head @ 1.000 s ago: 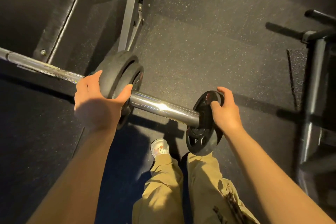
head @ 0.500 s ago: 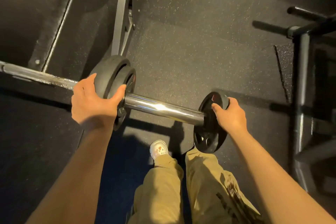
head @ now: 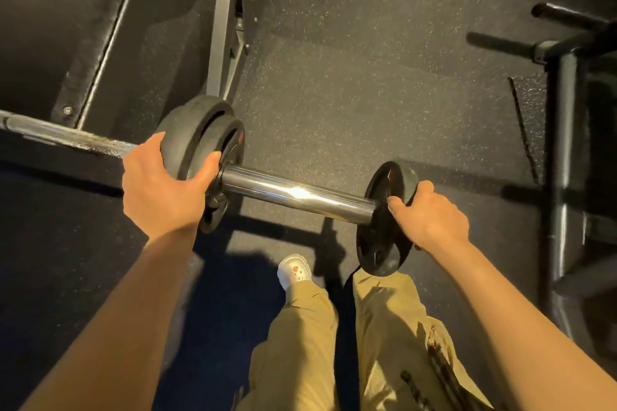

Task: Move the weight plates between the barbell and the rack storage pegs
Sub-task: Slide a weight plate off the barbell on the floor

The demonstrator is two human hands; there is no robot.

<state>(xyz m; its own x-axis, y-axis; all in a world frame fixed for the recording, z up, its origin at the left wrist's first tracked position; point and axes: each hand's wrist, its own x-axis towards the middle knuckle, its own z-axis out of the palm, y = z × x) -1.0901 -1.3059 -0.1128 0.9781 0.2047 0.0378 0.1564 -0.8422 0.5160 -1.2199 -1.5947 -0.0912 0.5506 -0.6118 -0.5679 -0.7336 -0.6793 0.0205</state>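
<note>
A chrome barbell sleeve [head: 293, 195] runs from centre left to centre right. Two thick black plates [head: 197, 133] sit at its inner end, and my left hand [head: 160, 190] grips the rim of the larger one, thumb over the outer face. A small black plate [head: 384, 237] stands at the sleeve's outer tip; whether the tip is still inside its hole is hidden. My right hand [head: 429, 215] grips its top rim. At the right stands a dark rack post [head: 564, 157] with storage pegs [head: 564, 15] near the top.
The thin bar shaft [head: 63, 135] leads off to the left edge. A grey rack upright and base frame [head: 223, 33] lie on the rubber floor behind the plates. My legs in tan trousers and a white shoe [head: 295, 272] stand just below the sleeve.
My right hand has slid the small plate outward along the sleeve to its tip. My left hand has kept its hold on the large plate.
</note>
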